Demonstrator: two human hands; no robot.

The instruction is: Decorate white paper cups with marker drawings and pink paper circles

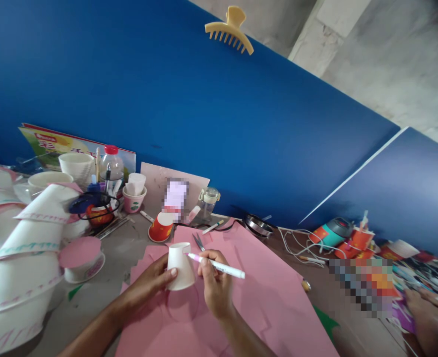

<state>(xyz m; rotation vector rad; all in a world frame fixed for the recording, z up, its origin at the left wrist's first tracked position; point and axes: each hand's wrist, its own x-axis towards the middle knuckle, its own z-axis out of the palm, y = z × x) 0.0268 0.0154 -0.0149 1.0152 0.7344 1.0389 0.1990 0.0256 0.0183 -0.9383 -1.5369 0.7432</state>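
A white paper cup (180,270), narrow end up, is held by my left hand (158,272), with the thumb across its front. My right hand (217,285) grips a white marker (224,267) like a pen; its pink tip end points at the cup's upper right side. From this view I cannot tell whether the tip touches the cup. Pink paper sheets (248,297) lie beneath both hands, with a round outline showing just below the cup. Behind the cup lie scissors (198,241), their handles hidden by my right hand.
Decorated white cups (29,263) are stacked at left, near a pink-topped cup (82,260). A red cup (161,228), a lidded jar (208,201) and tape rolls (258,225) stand behind. A blue partition (204,109) borders the table. Another person's arm (427,312) shows at right.
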